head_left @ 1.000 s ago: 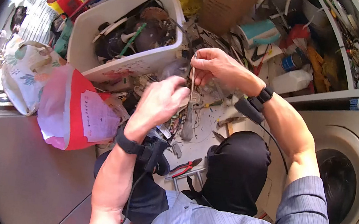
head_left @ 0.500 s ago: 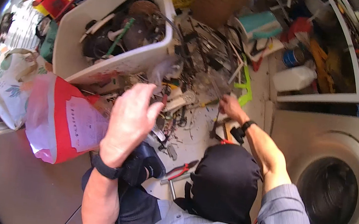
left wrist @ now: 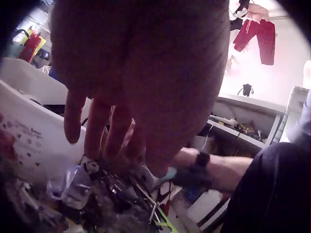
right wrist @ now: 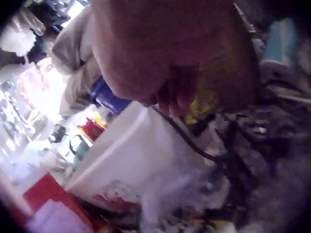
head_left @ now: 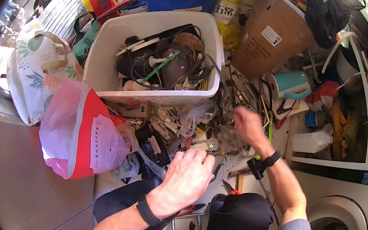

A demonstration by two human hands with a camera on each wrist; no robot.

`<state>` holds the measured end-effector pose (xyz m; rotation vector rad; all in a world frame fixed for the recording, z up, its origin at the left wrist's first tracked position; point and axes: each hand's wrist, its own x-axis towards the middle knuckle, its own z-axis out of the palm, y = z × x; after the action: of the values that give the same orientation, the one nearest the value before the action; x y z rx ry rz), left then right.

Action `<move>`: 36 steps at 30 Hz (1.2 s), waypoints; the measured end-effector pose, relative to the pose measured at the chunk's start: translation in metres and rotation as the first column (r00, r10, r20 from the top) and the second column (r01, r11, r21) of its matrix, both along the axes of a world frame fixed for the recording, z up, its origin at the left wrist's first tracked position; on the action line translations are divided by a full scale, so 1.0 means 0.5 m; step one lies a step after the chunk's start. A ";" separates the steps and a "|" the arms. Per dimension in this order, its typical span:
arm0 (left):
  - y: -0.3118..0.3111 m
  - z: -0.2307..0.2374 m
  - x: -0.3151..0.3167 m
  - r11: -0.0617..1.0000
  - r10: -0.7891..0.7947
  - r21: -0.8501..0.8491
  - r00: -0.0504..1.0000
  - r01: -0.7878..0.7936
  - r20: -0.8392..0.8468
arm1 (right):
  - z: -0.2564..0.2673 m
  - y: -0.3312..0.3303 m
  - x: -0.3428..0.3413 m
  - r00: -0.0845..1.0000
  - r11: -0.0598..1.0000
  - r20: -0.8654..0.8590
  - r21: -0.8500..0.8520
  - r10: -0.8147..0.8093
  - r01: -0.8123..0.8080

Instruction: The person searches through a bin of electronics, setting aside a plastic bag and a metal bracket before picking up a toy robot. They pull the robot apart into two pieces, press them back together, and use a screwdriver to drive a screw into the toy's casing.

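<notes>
My left hand (head_left: 189, 174) hovers over the floor in front of my knees, palm down. Its fingers hang relaxed with nothing between them, as the left wrist view of the hand (left wrist: 141, 82) confirms. My right hand (head_left: 249, 129), blurred, is above the right side of a pile of scrap and loose parts (head_left: 239, 87). Loosely curled fingers (right wrist: 182, 94) show in the right wrist view, and no held thing is visible. A hammer (head_left: 240, 173) lies on the floor below it. Red-handled pliers (head_left: 192, 209) lie between my legs, partly behind my left wrist.
A white tub (head_left: 149, 95) full of dark parts and cables stands behind the pile. Left are a red and white plastic bag (head_left: 100, 138) and a patterned bag (head_left: 29, 74). A cardboard box (head_left: 270, 37), shelves (head_left: 342, 163) and a washing machine (head_left: 364, 206) bound the back and right.
The long-shafted screwdriver gripped earlier has left my right hand, which went down by the right knee and then rose over the pile. My left hand moved rightward. The head view has tilted up.
</notes>
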<state>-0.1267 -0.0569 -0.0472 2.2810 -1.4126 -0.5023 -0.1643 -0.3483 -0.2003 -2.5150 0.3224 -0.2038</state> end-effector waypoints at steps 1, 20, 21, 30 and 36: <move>0.001 -0.001 -0.002 1.000 0.006 -0.004 1.000 -0.006 -0.001 | 0.070 -0.003 0.062 0.991 0.999 0.122 -0.008 0.054 -0.053; 0.044 -0.010 -0.008 0.995 -0.011 -0.096 0.998 0.017 0.058 | 0.046 0.089 0.521 0.455 0.681 -0.862 -0.195 0.225 -0.705; 0.045 -0.009 -0.009 0.993 -0.008 -0.118 0.998 0.015 0.061 | 0.072 0.101 0.498 0.533 0.666 -0.814 -0.266 0.232 -0.697; 0.061 -0.002 -0.023 0.990 0.015 -0.141 0.996 -0.002 0.090 | 0.327 0.081 0.468 0.797 0.893 -0.474 -0.048 0.374 -0.448; 0.064 -0.004 -0.042 0.977 -0.022 -0.209 0.990 0.052 0.143 | 0.439 0.053 0.391 0.979 0.965 -0.154 0.245 0.133 -0.092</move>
<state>-0.1477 -0.0249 -0.0493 2.1564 -1.4992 -0.1935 0.0313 -0.3218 0.0193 -2.3085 0.2528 0.0906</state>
